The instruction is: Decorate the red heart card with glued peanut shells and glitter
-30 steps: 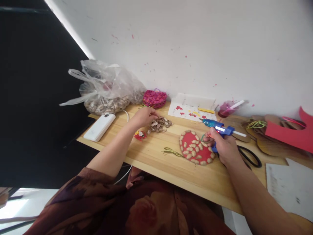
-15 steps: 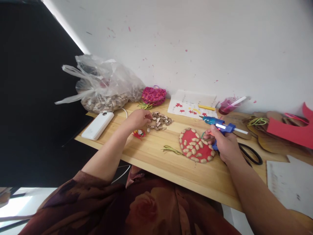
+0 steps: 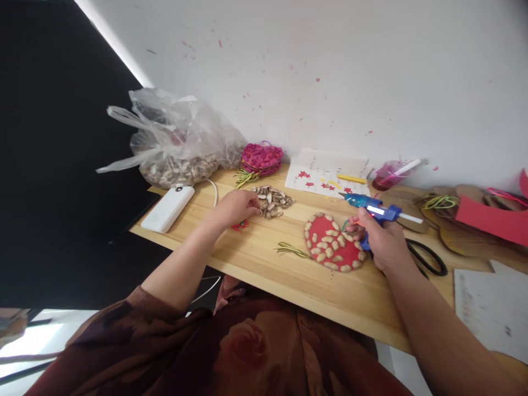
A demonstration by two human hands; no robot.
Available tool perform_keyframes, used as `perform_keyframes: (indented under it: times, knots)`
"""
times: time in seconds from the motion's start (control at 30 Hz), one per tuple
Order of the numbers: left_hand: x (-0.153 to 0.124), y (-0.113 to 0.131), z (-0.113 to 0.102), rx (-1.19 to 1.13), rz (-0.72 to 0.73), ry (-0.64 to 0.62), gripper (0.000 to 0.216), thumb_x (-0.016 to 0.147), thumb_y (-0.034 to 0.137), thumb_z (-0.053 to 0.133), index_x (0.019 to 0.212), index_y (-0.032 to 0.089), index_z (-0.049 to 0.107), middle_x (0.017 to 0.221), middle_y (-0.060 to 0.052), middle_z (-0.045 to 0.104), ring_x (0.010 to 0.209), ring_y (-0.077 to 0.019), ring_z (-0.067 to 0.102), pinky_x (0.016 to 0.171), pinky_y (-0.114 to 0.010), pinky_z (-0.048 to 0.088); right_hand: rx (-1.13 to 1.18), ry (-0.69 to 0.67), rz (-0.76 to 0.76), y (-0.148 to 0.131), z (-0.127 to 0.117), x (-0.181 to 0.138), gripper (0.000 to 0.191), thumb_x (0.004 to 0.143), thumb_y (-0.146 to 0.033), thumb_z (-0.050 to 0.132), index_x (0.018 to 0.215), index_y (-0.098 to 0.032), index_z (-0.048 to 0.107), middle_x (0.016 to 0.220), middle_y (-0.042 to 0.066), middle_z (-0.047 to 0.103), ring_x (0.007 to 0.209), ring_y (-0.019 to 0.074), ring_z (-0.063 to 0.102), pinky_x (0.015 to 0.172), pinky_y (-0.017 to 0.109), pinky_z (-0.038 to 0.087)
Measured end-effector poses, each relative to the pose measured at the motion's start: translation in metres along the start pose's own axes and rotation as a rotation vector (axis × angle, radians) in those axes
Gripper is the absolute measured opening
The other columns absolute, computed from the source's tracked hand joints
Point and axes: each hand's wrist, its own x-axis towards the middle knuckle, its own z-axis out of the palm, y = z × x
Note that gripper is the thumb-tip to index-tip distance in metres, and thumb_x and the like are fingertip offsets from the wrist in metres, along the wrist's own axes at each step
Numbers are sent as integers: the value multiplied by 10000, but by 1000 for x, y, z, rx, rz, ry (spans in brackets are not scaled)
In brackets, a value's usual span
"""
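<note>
My right hand (image 3: 381, 236) is wrapped round the grip of a blue glue gun (image 3: 365, 203) with a white glue stick out of its back; the nozzle points left. Below it lies a red disc (image 3: 317, 231) with peanut shells round its rim and across its middle, and a yellow-green string tassel (image 3: 291, 250) on its left. My left hand (image 3: 238, 209) is at the near left edge of a loose pile of shells (image 3: 273, 201), its fingers curled together. What they hold, if anything, I cannot make out. A small red piece (image 3: 240, 225) lies partly under that hand.
A clear plastic bag (image 3: 181, 148) of shells, a white power bank (image 3: 167, 209) and a pink shell-covered ornament (image 3: 262, 158) stand left. Behind are paper with red stars (image 3: 305, 159) and a cup (image 3: 385, 177). Black-handled scissors (image 3: 429, 258) and red card (image 3: 490, 223) lie right.
My left hand has moved slightly right and nearer, along the edge of the shell pile, covering more of the small red piece. My right hand keeps the glue gun in about the same place.
</note>
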Motion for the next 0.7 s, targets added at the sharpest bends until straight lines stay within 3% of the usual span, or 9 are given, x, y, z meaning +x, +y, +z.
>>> perform_keyframes:
  times: [0.17,0.33,0.6,0.7]
  knots:
    - [-4,0,-2,9,-13,99,238,882,200,544,979,207,762,935,-41,781,872,-208,699,819,-279,482,1,2,2,-2,1,-1,410,758,-588,768,755,-191,667,644,36,705,471,118,594,407,205,465]
    - [-6,-9,-6,-66,-29,169,254,873,227,537,984,204,764,942,-33,785,822,-192,692,790,-271,484,13,-4,11,-1,1,-1,410,741,-583,787,763,-190,671,642,32,700,471,117,590,408,203,471]
    - [-1,-14,-1,-155,-9,226,256,901,347,542,921,200,751,763,-17,742,693,-180,641,693,-272,456,15,7,24,4,0,2,420,731,-602,787,765,-195,690,672,42,720,463,119,585,394,213,475]
    - [-3,-16,-1,-185,6,244,278,927,314,494,960,200,745,773,-13,741,686,-172,638,717,-273,465,8,8,48,1,0,0,433,717,-610,788,737,-189,689,656,47,715,451,119,576,388,217,476]
